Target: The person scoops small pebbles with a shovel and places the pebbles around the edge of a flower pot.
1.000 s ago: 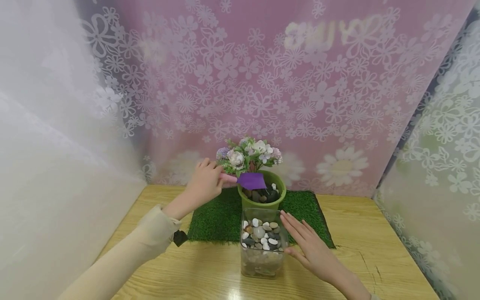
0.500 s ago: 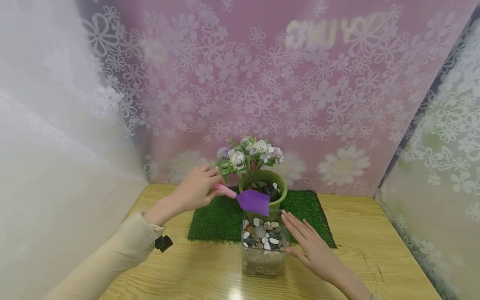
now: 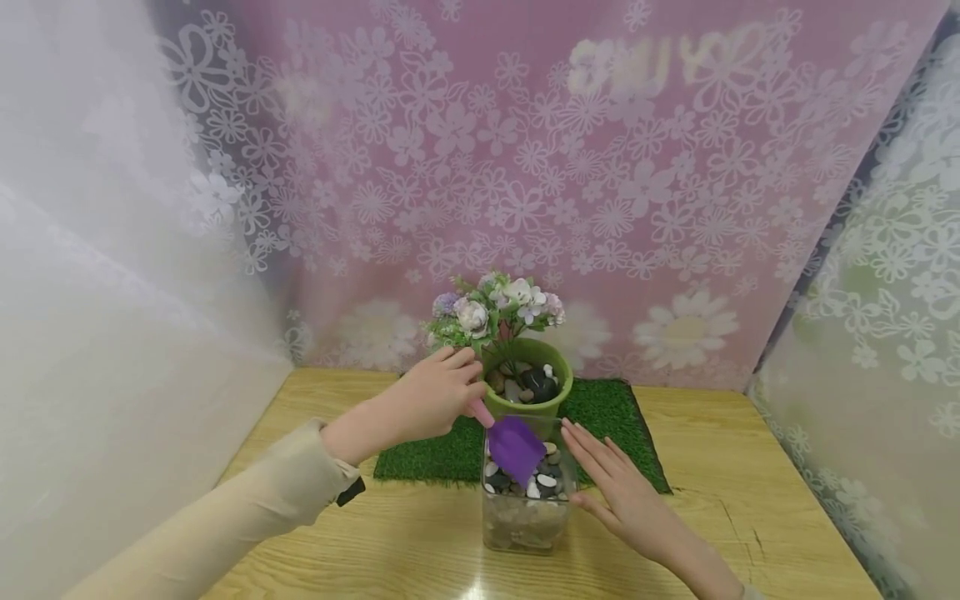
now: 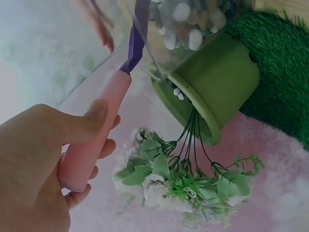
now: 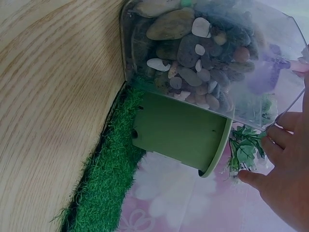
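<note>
My left hand point(image 3: 431, 398) grips the pink handle point(image 4: 94, 140) of a small garden trowel with a purple blade point(image 3: 516, 450). The blade tilts down inside the clear square container point(image 3: 525, 533), over its pebbles point(image 3: 547, 482), and hides some of them. Extended fingers of my right hand point(image 3: 618, 504) rest along the container's right side, at the rim. Through the clear wall in the right wrist view, pebbles point(image 5: 188, 48) of several colours fill the lower part. Right behind stands a green flowerpot point(image 3: 555, 408) with stones inside and artificial flowers point(image 3: 502, 308) leaning left.
The pot stands on a mat of artificial grass point(image 3: 611, 433), which lies on the wooden table point(image 3: 720, 467). A pink flowered curtain point(image 3: 525, 167) hangs behind, with pale sheets on both sides.
From above the flowerpot, the trowel has come forward and down into the container, its blade now pointing downward. My right hand has stayed at the container's side.
</note>
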`<state>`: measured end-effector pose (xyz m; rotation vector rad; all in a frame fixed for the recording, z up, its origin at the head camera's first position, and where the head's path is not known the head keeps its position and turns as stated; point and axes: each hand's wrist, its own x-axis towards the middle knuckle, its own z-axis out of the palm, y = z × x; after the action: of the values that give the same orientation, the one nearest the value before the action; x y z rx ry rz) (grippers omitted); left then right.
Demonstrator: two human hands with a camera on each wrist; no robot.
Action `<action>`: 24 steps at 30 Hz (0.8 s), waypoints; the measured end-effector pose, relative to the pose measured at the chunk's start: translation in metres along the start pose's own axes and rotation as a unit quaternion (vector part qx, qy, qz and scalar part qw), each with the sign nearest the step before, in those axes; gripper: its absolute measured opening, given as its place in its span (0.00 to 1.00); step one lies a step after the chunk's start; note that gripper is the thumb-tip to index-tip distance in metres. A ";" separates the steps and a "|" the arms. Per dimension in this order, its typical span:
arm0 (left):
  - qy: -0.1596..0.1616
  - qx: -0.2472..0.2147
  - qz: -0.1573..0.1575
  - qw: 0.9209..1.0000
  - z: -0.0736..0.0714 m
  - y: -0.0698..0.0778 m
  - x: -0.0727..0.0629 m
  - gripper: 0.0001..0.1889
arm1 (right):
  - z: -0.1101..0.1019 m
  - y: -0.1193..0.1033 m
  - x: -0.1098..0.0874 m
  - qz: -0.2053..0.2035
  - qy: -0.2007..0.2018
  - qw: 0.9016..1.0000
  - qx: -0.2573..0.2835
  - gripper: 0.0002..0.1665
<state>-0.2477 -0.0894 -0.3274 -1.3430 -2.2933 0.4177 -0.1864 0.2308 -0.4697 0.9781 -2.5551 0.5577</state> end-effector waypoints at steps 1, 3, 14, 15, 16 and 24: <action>-0.006 0.022 0.011 1.000 -0.001 0.003 0.002 0.09 | 0.000 0.000 0.000 0.000 0.000 1.000 -0.001 0.54; -0.012 0.065 0.037 0.997 -0.002 0.007 0.006 0.11 | 0.000 0.000 0.000 0.000 0.001 1.000 -0.002 0.54; 0.031 0.153 0.127 0.980 -0.002 0.018 0.024 0.11 | 0.000 -0.003 0.001 0.011 0.002 1.000 -0.014 0.52; 0.022 0.148 0.125 0.981 -0.002 0.017 0.024 0.12 | 0.000 -0.003 0.001 0.012 0.002 1.000 -0.012 0.52; 0.012 0.141 0.123 0.982 -0.001 0.016 0.023 0.13 | 0.000 -0.003 0.001 0.012 0.001 1.000 -0.012 0.52; -0.012 0.016 0.058 0.998 0.021 0.013 0.011 0.09 | -0.001 -0.005 0.000 0.023 -0.006 1.000 -0.008 0.51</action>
<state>-0.2537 -0.0740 -0.3491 -1.4674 -2.2265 0.5078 -0.1829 0.2275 -0.4678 0.9228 -2.5945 0.5448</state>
